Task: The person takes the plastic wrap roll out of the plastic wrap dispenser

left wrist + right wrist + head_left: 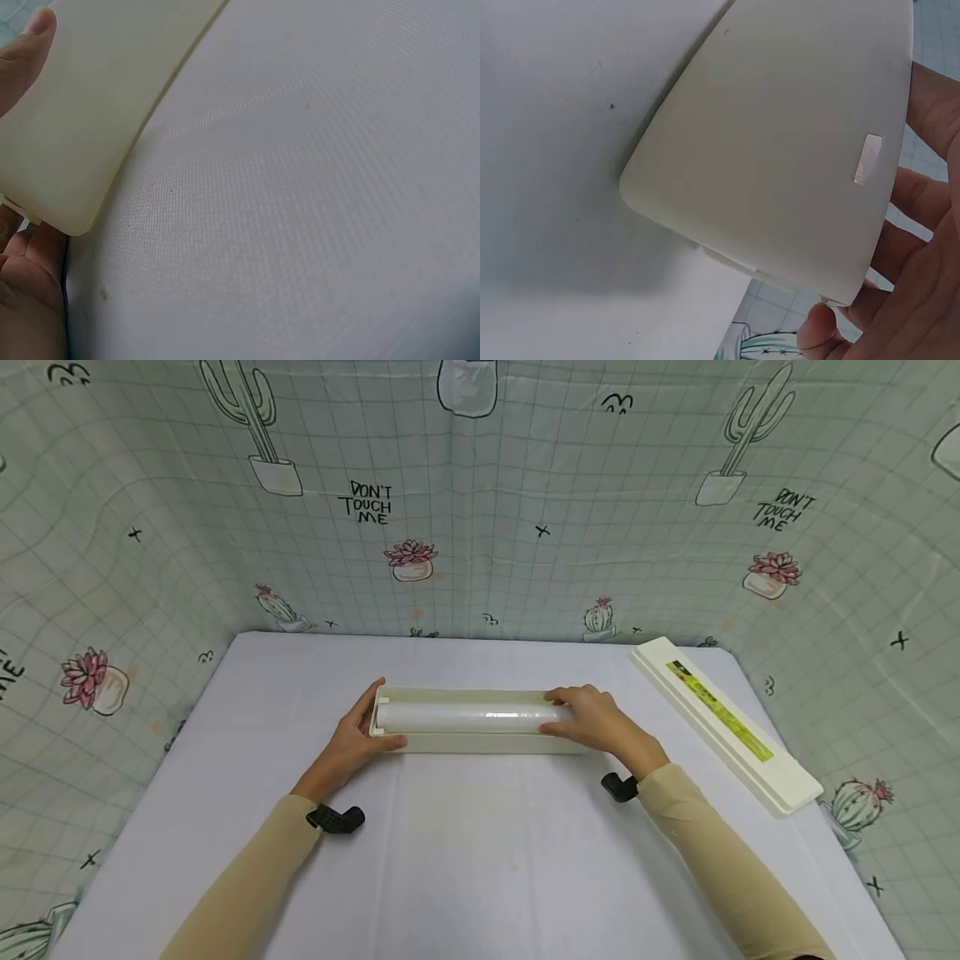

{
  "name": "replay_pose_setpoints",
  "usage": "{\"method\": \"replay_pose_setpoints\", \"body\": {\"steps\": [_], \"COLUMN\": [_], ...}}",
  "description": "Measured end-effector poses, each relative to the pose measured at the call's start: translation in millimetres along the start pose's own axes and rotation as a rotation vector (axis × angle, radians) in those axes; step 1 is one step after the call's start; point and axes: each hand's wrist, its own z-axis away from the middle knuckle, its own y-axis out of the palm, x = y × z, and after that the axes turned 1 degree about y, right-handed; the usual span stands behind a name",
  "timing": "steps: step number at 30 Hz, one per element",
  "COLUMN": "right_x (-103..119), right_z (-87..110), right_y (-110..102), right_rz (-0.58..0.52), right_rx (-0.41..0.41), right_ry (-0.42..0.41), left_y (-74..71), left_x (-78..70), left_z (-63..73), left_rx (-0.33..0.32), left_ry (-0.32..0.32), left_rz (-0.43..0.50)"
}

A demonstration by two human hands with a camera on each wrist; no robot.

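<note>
A long off-white cling film box (480, 743) stands lidless on the table, with a shiny roll of cling film (465, 717) lying along inside it. My left hand (351, 739) grips the box's left end, its thumb (26, 64) on the front wall and the fingers round the end. At the right end my right hand (600, 720) reaches over the rim from above. Its thumb and fingers lie either side of the roll's end, which the hand covers. In the right wrist view, fingers (922, 196) pass behind the box's top edge.
The long off-white lid (723, 727) with a yellow-green label lies slantwise along the table's right edge. A white cloth covers the table (465, 860). Behind and at both sides hangs a grid-patterned curtain (480, 485) with cactus drawings.
</note>
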Motion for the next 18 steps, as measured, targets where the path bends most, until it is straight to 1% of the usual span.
{"method": "replay_pose_setpoints", "body": {"steps": [7, 18], "right_x": [-1.2, -0.8], "right_z": [1.9, 2.8], "right_y": [0.6, -0.9], "right_rz": [-0.006, 0.029], "right_rx": [-0.006, -0.02], "right_ry": [-0.016, -0.05], "left_y": [0.9, 2.4], "left_x": [-0.3, -2.7], "left_z": [-0.3, 1.0], "left_rx": [-0.006, 0.001], "left_ry": [-0.008, 0.0], "left_rz": [-0.01, 0.0]}}
